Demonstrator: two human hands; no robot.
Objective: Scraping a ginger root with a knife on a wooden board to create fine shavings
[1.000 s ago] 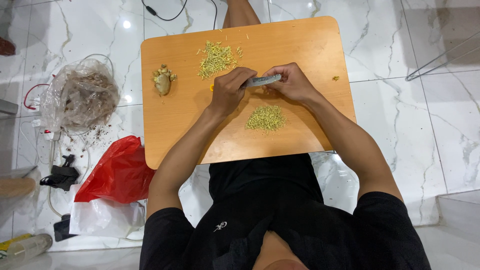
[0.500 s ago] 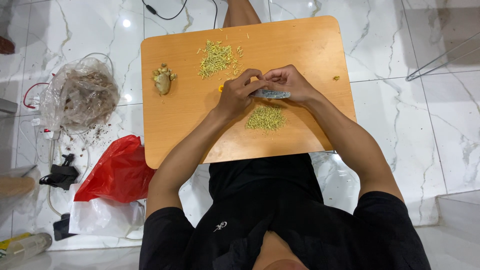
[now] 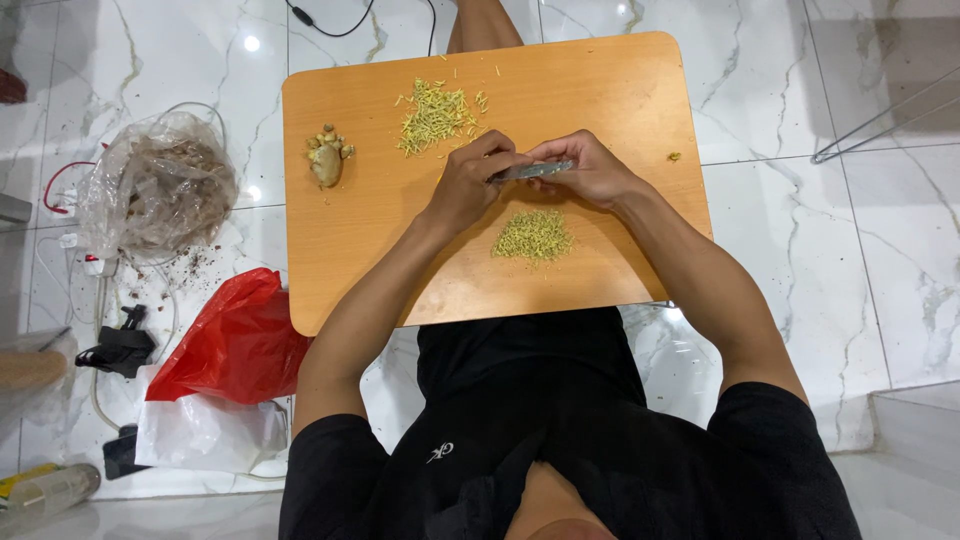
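Note:
An orange wooden board (image 3: 620, 80) lies across the lap of the person in black. My right hand (image 3: 590, 170) grips a knife (image 3: 532, 171) by its handle, blade pointing left. My left hand (image 3: 472, 183) pinches the blade with its fingertips, just above a small heap of finely chopped yellow-green bits (image 3: 533, 236). A larger heap of chopped strips (image 3: 435, 115) lies at the board's far middle. A knobbly piece of ginger root (image 3: 326, 158) sits at the board's far left.
A clear plastic bag (image 3: 155, 185) with brown contents lies on the marble floor to the left, with crumbs around it. A red plastic bag (image 3: 235, 340) and white bag (image 3: 205, 430) lie at lower left, beside cables and a black object (image 3: 115, 350). A metal frame (image 3: 885, 115) stands at right.
Both hands have lifted slightly off the board and drawn together; the left fingers now pinch the knife blade above the small heap. The heaps and the ginger have not moved.

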